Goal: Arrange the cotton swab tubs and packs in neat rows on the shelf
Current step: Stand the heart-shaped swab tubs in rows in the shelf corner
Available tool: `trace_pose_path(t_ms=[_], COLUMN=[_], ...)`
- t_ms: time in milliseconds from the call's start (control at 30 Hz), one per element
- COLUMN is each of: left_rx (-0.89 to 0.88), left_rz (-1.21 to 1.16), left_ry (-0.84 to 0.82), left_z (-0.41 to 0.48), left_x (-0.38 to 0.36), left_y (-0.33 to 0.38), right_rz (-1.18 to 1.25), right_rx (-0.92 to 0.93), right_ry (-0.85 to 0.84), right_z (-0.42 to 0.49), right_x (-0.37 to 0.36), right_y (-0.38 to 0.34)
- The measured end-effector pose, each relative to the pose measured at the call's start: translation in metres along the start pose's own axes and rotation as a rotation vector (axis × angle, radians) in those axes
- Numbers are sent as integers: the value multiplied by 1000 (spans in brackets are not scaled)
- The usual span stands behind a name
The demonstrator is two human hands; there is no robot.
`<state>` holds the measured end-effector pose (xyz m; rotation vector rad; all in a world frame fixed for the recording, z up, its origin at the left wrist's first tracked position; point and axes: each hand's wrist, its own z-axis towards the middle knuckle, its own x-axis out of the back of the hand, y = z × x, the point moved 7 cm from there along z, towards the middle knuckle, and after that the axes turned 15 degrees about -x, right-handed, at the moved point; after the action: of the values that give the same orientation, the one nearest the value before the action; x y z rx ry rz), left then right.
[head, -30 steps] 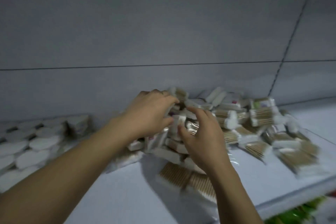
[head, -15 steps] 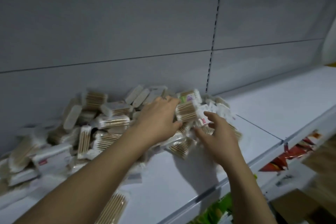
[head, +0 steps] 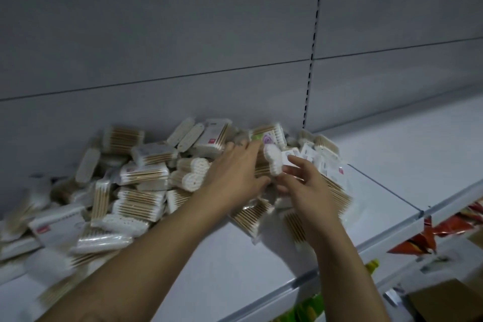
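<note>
The left hand [head: 235,172] lies flat, fingers straight, on the pile of cotton swab packs [head: 141,185], which spreads mostly to its left and behind it. The right hand [head: 308,188], fingers loosely curled, touches a pack [head: 273,162] standing between both hands; whether it grips it is unclear. The white shelf [head: 392,165] runs bare to the right, beneath a grey back panel [head: 156,34] with a slotted strip [head: 313,60]. Red snack bags [head: 418,238] and a cardboard box [head: 444,300] sit below.
</note>
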<state>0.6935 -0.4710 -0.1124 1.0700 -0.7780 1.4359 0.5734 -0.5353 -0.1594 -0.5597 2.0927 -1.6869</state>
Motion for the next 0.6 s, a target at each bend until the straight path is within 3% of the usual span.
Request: trace_pose_path(t_ms=[233,433,600], left_rx=[-16,114,211], left_rz=[-74,-504,-701], left_ry=[163,375,471], left_z=[-21,-64,-112], left_x=[41,91,123], left_y=[-4,-31,-72], right_rz=[212,176,158], right_rx=[106,221,176], right_ry=[-164,-339,-481], right_z=[-18,-39,-56], right_x=[-11,-57,-135], right_y=[-28,-56,-57])
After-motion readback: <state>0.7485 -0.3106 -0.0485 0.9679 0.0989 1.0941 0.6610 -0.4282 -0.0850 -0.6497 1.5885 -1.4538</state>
